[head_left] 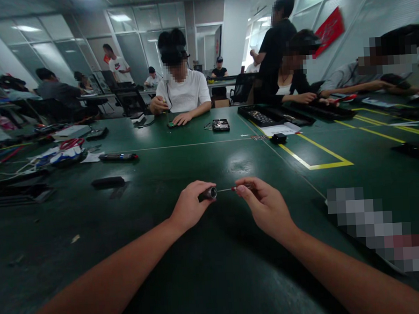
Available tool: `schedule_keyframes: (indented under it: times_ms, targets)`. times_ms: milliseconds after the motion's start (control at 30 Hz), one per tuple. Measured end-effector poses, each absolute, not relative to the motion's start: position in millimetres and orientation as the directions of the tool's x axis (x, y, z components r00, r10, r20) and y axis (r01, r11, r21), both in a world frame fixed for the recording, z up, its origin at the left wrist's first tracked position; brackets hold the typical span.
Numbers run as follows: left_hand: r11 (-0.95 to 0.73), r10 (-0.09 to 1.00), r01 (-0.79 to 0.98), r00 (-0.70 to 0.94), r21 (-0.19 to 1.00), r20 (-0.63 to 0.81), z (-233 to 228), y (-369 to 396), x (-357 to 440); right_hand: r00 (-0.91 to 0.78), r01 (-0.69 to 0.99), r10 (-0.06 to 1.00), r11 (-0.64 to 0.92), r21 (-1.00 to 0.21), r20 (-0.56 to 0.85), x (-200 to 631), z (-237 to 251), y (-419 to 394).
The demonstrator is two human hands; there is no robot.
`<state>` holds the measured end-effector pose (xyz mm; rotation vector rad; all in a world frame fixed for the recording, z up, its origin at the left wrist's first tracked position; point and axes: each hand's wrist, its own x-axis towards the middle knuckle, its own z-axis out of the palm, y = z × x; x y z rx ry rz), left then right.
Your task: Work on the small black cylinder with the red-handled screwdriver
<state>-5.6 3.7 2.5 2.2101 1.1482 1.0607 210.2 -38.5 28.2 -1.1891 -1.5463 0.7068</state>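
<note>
Above the green table (pixel 182 170), my left hand (pixel 190 208) is closed around a short dark cylinder (pixel 212 193) whose round, hollow-looking end faces right. My right hand (pixel 268 205) grips a small screwdriver (pixel 234 189) by its handle, which is reddish near the shaft. The thin metal shaft points left and its tip meets or lies just in front of the cylinder's end; contact is too small to tell. Most of the handle is hidden behind my fingers.
A black block (pixel 108 182) and a pen-shaped electric tool (pixel 118 157) lie to the left, near tangled cables (pixel 67 150). Ahead are an opened hard drive (pixel 221 125) and a seated person (pixel 183 90). Black parts trays (pixel 260 115) and yellow tape (pixel 311 166) are on the right.
</note>
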Motion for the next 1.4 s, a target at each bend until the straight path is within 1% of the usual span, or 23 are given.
schedule_keyframes:
  times_ms: [100, 200, 367, 467, 633, 833, 1400]
  targets:
    - [-0.53, 0.848, 0.509, 0.334, 0.678, 0.412, 3.7, 3.7, -5.4, -0.013, 0.336, 0.928, 0.356, -0.872, 0.374, 211.8, 28.5, -39.7]
    - [-0.509, 0.86, 0.521, 0.331, 0.685, 0.388, 4.1, 3.8, -5.2, 0.033, 0.33, 0.929, 0.339, -0.881, 0.37, 213.5, 31.0, -39.5]
    - [-0.502, 0.864, 0.525, 0.344, 0.688, 0.368, 3.9, 4.2, -5.7, 0.115, 0.285, 0.904, 0.368, -0.885, 0.413, 213.4, 35.7, -39.6]
    - [-0.502, 0.863, 0.521, 0.349, 0.69, 0.365, 4.6, 3.9, -6.0, 0.097, 0.265, 0.9, 0.388, -0.883, 0.425, 212.2, 34.7, -40.2]
    - [-0.515, 0.856, 0.519, 0.357, 0.682, 0.375, 4.5, 3.1, -5.8, 0.05, 0.345, 0.9, 0.392, -0.853, 0.434, 212.9, 30.8, -39.1]
    - [-0.501, 0.864, 0.525, 0.347, 0.688, 0.365, 2.7, 4.1, -5.4, 0.076, 0.403, 0.89, 0.385, -0.83, 0.449, 214.3, 32.4, -38.2]
    - [-0.475, 0.879, 0.539, 0.321, 0.695, 0.352, 4.1, 2.8, -6.3, 0.084, 0.436, 0.908, 0.336, -0.835, 0.41, 215.1, 34.7, -36.0]
